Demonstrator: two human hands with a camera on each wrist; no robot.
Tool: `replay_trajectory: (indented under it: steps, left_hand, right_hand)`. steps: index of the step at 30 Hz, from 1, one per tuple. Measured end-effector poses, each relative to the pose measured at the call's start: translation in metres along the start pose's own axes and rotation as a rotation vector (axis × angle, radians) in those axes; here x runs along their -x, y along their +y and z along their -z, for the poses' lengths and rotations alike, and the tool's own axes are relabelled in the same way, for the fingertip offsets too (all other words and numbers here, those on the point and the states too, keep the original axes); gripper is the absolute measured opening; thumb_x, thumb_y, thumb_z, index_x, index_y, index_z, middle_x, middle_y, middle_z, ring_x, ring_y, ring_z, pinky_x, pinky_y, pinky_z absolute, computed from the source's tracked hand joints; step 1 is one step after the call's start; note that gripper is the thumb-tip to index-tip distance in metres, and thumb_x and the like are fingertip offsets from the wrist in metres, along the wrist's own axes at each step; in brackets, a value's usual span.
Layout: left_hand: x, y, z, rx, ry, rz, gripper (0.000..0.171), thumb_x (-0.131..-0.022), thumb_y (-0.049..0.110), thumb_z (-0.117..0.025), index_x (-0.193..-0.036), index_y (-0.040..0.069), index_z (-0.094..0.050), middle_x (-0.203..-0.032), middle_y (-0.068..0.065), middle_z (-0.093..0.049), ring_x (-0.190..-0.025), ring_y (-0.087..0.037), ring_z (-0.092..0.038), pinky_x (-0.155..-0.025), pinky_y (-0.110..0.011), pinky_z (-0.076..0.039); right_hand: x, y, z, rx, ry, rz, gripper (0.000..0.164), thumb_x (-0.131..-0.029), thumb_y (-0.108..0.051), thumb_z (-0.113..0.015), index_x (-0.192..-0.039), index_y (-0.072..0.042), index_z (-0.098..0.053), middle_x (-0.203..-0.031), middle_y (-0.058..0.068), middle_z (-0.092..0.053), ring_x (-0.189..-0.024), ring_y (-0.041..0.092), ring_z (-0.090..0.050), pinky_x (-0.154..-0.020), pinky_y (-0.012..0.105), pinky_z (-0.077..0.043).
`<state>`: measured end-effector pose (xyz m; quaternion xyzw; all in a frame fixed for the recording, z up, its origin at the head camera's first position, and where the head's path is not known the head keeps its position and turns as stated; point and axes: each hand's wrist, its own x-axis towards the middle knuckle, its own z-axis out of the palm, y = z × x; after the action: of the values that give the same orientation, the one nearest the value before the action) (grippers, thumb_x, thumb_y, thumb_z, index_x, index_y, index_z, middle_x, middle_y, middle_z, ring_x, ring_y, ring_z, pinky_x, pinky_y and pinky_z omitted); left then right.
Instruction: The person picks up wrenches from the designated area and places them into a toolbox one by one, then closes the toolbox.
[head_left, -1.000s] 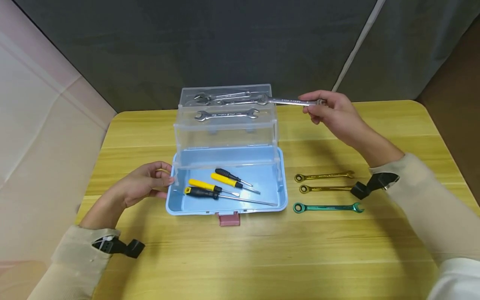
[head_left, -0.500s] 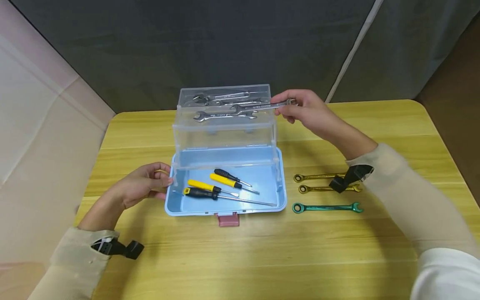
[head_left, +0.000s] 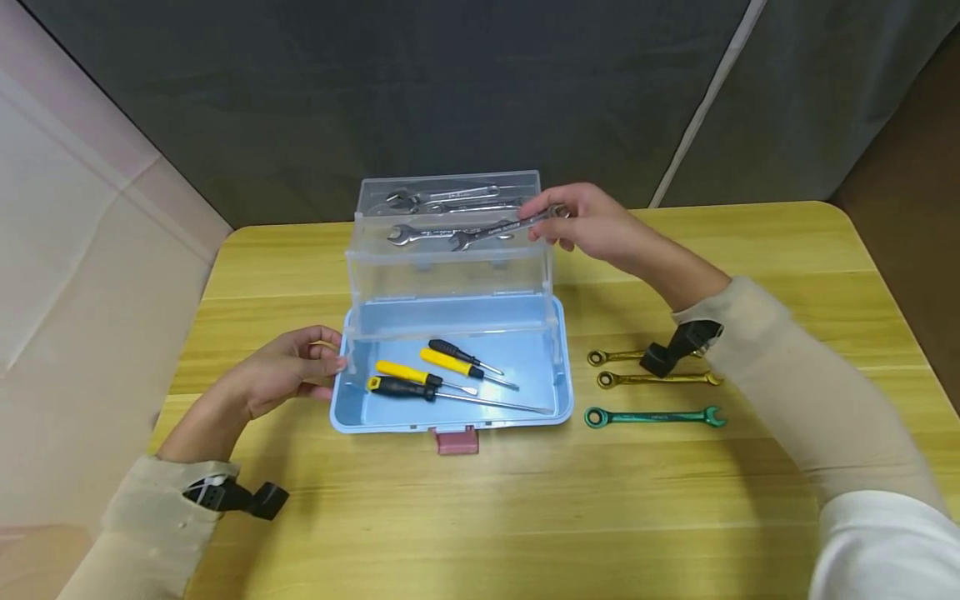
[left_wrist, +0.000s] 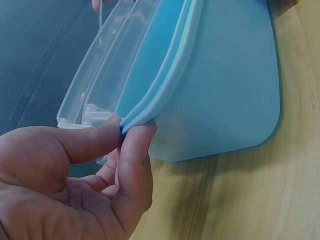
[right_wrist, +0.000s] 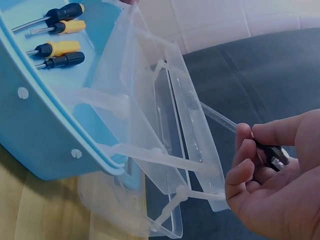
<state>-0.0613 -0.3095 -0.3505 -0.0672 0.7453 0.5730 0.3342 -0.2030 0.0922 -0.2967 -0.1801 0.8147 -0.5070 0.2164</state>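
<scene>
My right hand (head_left: 596,225) grips one end of a silver combination wrench (head_left: 491,232). The wrench tilts over the front clear tray (head_left: 450,258), its free end above a double open-end wrench (head_left: 408,235). Behind, the rear tray (head_left: 525,179) holds an adjustable wrench (head_left: 442,197) and another silver wrench (head_left: 480,207). The left wrist view has my left hand (left_wrist: 100,175) pinching the rim of the blue toolbox (left_wrist: 220,95) between thumb and index finger. In the head view, several yellow and black screwdrivers (head_left: 405,387) lie on the toolbox floor.
Right of the toolbox, two gold ratchet wrenches (head_left: 652,379) and a green one (head_left: 652,417) lie on the wooden table (head_left: 480,533). A pink latch (head_left: 456,442) hangs from the box front. A dark curtain (head_left: 450,92) stands behind the table.
My right hand has moved left with the wrench, from beyond the trays' right side to over the front tray, and the wrench's left end has dipped. My left hand stays on the rim.
</scene>
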Motion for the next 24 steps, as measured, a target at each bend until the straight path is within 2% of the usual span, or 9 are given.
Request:
replay_trajectory:
  steps: [3,10,17,21,24]
  left_hand:
    - [0.0004,-0.0004,0.0001,0.001,0.002,0.002,0.026,-0.104,0.004,-0.056,-0.123,-0.001,-0.041,-0.097,-0.003,-0.060,-0.085,-0.015,-0.067,-0.076,-0.030,-0.061]
    - [0.0007,-0.0017,-0.0001,0.010,0.001,0.001,0.026,-0.104,0.004,-0.057,-0.123,-0.001,-0.041,-0.096,-0.002,-0.060,-0.085,-0.016,-0.067,-0.077,-0.031,-0.061]
    - [0.0003,-0.0019,0.0003,0.012,-0.002,-0.003,0.024,-0.104,0.004,-0.056,-0.123,0.000,-0.041,-0.096,-0.002,-0.060,-0.085,-0.015,-0.067,-0.077,-0.031,-0.061]
    - [0.0002,-0.0011,0.0004,0.014,-0.004,-0.003,0.024,-0.104,0.004,-0.056,-0.122,0.000,-0.042,-0.096,-0.002,-0.061,-0.085,-0.015,-0.067,-0.077,-0.031,-0.061]
    - [-0.0003,-0.0001,0.0002,0.011,-0.003,-0.006,0.024,-0.104,0.004,-0.056,-0.122,0.000,-0.041,-0.096,-0.002,-0.061,-0.086,-0.016,-0.067,-0.077,-0.031,-0.061]
  right_hand:
    - [-0.0014,-0.0005,-0.0034,-0.008,-0.020,0.008,0.028,-0.104,-0.011,-0.057,-0.131,-0.006,-0.064,-0.117,0.015,-0.069,-0.095,0.032,-0.050,-0.065,0.026,-0.042]
    - [-0.0015,0.0003,-0.0054,-0.062,-0.009,0.022,0.041,-0.101,-0.014,-0.063,-0.140,-0.007,-0.053,-0.114,0.010,-0.073,-0.090,0.034,-0.053,-0.061,0.027,-0.037]
    - [-0.0002,0.0025,-0.0036,-0.173,-0.012,0.035,0.035,-0.105,-0.008,-0.051,-0.139,-0.003,-0.044,-0.121,0.009,-0.073,-0.096,0.030,-0.058,-0.068,0.025,-0.045]
    - [-0.0013,0.0030,-0.0039,-0.116,-0.002,0.058,0.032,-0.106,-0.006,-0.052,-0.137,-0.002,-0.048,-0.121,0.011,-0.072,-0.090,0.026,-0.059,-0.063,0.024,-0.041]
    - [-0.0027,0.0042,-0.0038,0.059,0.042,0.126,0.031,-0.102,-0.006,-0.062,-0.132,-0.002,-0.057,-0.118,0.011,-0.070,-0.090,0.022,-0.058,-0.066,0.023,-0.043]
